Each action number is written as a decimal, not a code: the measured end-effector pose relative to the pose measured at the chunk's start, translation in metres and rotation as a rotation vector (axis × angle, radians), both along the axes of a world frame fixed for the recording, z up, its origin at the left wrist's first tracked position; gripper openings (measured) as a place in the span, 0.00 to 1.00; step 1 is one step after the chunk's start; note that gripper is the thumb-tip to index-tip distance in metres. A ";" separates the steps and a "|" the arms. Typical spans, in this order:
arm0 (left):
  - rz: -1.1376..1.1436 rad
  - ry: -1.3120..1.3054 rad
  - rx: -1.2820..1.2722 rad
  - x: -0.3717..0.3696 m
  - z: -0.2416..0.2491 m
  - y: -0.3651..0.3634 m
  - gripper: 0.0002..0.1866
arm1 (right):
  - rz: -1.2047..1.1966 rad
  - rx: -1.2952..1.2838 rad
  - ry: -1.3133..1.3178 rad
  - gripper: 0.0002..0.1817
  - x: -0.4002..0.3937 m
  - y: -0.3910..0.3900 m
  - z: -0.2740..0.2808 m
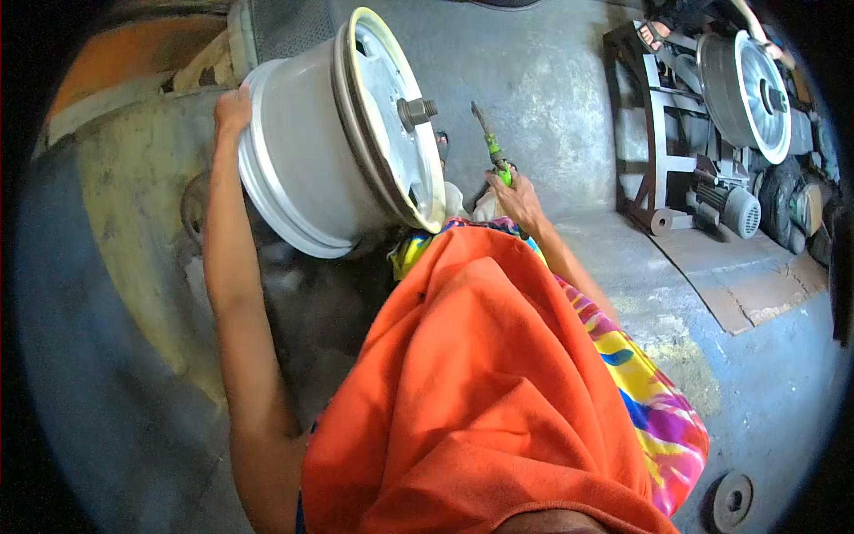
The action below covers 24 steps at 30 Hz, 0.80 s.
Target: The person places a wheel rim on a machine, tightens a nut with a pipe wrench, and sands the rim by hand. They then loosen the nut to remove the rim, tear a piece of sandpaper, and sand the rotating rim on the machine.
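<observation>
A large silver wheel rim (pixel 298 147) with a pale yellowish front lip is mounted on a threaded shaft with a nut (pixel 416 112). My left hand (pixel 233 110) lies against the rim's back edge at the left; its fingers are partly hidden behind the edge. To the right of the rim, my right hand (pixel 519 198) is closed around the handle end of a green tool (pixel 494 147) with a narrow metal tip pointing away from me. The tool does not touch the rim.
A second wheel rim (pixel 743 89) sits on a dark metal frame (pixel 656 133) at the right, with another person's hand and sandalled foot beside it. Below are a motor (pixel 729 206) and cardboard (pixel 729 276). A round metal disc (pixel 733 501) lies lower right.
</observation>
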State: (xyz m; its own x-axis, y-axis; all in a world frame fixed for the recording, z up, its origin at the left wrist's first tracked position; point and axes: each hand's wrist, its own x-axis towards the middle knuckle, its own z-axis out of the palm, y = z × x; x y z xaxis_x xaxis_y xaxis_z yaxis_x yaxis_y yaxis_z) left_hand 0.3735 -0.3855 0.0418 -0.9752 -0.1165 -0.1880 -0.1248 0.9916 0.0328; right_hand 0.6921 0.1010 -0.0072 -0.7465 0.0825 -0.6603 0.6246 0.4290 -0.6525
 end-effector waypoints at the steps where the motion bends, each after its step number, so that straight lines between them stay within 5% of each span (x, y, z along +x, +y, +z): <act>1: -0.001 -0.017 0.011 -0.001 0.007 0.006 0.29 | -0.010 -0.002 0.004 0.26 0.001 0.000 0.000; 12: -0.111 -0.266 -0.187 -0.116 -0.022 0.087 0.30 | -0.230 -0.149 0.020 0.28 -0.036 -0.038 0.008; 14: -0.089 -0.337 0.055 -0.113 -0.009 0.088 0.32 | -0.218 -0.160 0.047 0.26 -0.035 -0.048 0.011; 18: 0.135 -0.263 0.303 -0.071 0.036 0.073 0.35 | -0.210 -0.131 0.138 0.24 -0.014 -0.073 -0.017; 24: 0.435 -0.058 0.632 0.097 0.127 0.099 0.39 | -0.261 -0.130 0.120 0.23 0.001 -0.089 -0.037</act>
